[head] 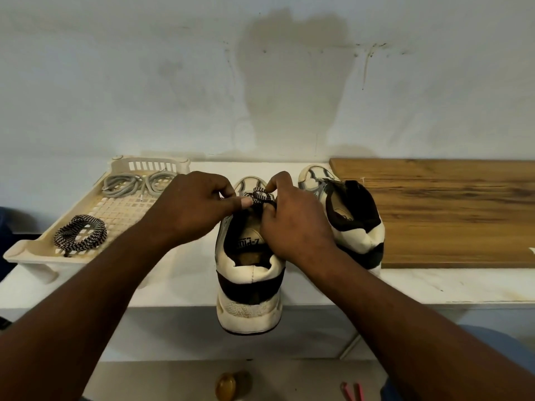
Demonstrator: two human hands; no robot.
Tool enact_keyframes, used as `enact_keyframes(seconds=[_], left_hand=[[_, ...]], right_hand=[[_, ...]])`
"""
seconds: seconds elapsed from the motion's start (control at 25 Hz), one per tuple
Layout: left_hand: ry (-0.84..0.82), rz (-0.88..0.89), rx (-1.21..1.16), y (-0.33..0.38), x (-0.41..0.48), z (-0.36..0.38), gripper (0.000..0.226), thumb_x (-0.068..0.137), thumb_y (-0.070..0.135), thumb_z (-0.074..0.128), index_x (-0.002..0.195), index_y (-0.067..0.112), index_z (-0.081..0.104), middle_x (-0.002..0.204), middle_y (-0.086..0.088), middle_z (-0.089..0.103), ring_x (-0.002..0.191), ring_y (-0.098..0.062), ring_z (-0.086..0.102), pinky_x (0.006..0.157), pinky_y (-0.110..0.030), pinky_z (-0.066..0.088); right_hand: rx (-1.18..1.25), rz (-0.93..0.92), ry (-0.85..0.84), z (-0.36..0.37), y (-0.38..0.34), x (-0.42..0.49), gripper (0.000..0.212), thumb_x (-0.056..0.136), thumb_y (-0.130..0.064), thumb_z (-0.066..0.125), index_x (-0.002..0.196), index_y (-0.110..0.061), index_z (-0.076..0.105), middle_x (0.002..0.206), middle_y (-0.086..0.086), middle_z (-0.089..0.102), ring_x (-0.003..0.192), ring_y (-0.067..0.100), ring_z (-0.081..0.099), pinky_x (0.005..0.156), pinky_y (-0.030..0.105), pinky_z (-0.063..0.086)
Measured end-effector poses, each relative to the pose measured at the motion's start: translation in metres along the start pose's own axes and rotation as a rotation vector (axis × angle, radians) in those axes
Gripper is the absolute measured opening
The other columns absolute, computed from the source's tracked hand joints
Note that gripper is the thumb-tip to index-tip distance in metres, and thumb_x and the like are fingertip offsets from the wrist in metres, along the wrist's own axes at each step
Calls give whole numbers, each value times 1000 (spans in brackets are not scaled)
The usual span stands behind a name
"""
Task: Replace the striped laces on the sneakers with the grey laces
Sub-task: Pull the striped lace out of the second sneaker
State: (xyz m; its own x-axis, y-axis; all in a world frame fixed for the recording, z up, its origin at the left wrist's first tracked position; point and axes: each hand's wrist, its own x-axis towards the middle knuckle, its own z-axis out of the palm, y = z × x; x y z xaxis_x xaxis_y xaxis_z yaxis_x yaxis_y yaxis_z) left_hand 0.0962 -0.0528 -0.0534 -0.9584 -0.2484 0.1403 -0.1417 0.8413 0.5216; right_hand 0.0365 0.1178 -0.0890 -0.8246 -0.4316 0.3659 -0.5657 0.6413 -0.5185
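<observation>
My fingers [245, 202] are closed in a pinch on the striped lace [259, 194]. My left hand [191, 211] and right hand [293, 227] each grip it where it crosses above the tongue of the near sneaker [249, 273], which stands heel toward me, overhanging the front edge of the desk [434, 282]. The lace seems flat, soft and light, with a black-and-white zigzag weave. I judge it will hang limp and drag in the eyelets, so it is best held close to an eyelet and drawn out one crossing at a time. The second sneaker [354, 218], just beside it, shows no lace. In the tray [26, 251] to my left lie the coiled grey laces [136, 183] and a bundled loose striped lace [79, 235].
</observation>
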Motion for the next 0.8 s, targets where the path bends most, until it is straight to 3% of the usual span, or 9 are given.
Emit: enact_keyframes(seconds=[0.12, 0.24, 0.28, 0.4, 0.44, 0.56, 0.64, 0.68, 0.8], left_hand=[[34, 103, -91, 5, -1, -1, 32, 89, 47, 74, 70, 22, 68, 56, 5, 61, 56, -4, 54, 59, -27, 38], [-49, 51, -850, 8, -3, -12, 32, 83, 27, 77, 60, 11, 60, 60, -10, 53, 58, -23, 52, 67, -34, 44], [-64, 8, -843, 7, -3, -16, 35, 81, 29, 80, 59, 12, 61, 60, -10, 52, 57, -24, 51, 64, -34, 43], [-91, 8, -52, 0, -4, -15, 27, 85, 46, 77, 72, 22, 72, 68, 1, 66, 64, -16, 58, 62, -29, 42], [-39, 35, -9, 1, -6, -13, 23, 88, 45, 75, 77, 24, 73, 74, 3, 69, 69, -12, 62, 66, -30, 45], [-32, 67, -726, 7, -10, -13, 22, 97, 19, 66, 86, 0, 63, 89, -8, 75, 83, -17, 69, 80, -33, 54], [-96, 35, -1114, 12, -13, -16, 21, 96, 8, 60, 78, -1, 53, 71, -12, 65, 68, -26, 65, 75, -35, 57], [-40, 13, -1055, 12, -12, -13, 24, 94, 8, 61, 72, 4, 51, 61, -8, 57, 57, -25, 59, 69, -36, 56], [149, 69, -229, 10, -9, 3, 25, 89, 26, 72, 71, 18, 56, 59, 3, 58, 56, -15, 56, 58, -31, 43]], right_hand=[[5, 13, 7, 1, 0, 0, 27, 97, -21, 57, 122, -22, 47, 84, -6, 57, 82, 22, 64, 69, 36, 52], [20, 43, 27, 1, 1, 1, 26, 97, -22, 57, 122, -21, 49, 87, -2, 65, 83, 22, 65, 71, 37, 55], [29, 51, 34, 2, 2, 2, 25, 97, -22, 57, 121, -21, 49, 88, -1, 67, 83, 23, 66, 71, 38, 55], [36, 54, 42, 4, 2, 2, 24, 96, -21, 57, 119, -22, 50, 89, 0, 68, 83, 23, 65, 72, 39, 56], [33, 55, 41, 4, 2, 2, 24, 96, -22, 57, 119, -22, 50, 88, 0, 68, 82, 22, 65, 72, 39, 56], [32, 72, 36, 5, 3, 3, 25, 96, -23, 57, 120, -24, 51, 89, -1, 68, 82, 21, 66, 70, 36, 54], [30, 81, 34, 6, 3, 3, 25, 96, -23, 58, 121, -24, 52, 89, -1, 68, 82, 20, 65, 70, 34, 54], [31, 80, 34, 7, 3, 2, 25, 96, -23, 58, 120, -24, 52, 89, -1, 68, 82, 20, 65, 71, 34, 55], [33, 79, 31, 7, 3, 2, 23, 97, -24, 59, 119, -24, 53, 88, -2, 67, 81, 19, 65, 71, 35, 55]])
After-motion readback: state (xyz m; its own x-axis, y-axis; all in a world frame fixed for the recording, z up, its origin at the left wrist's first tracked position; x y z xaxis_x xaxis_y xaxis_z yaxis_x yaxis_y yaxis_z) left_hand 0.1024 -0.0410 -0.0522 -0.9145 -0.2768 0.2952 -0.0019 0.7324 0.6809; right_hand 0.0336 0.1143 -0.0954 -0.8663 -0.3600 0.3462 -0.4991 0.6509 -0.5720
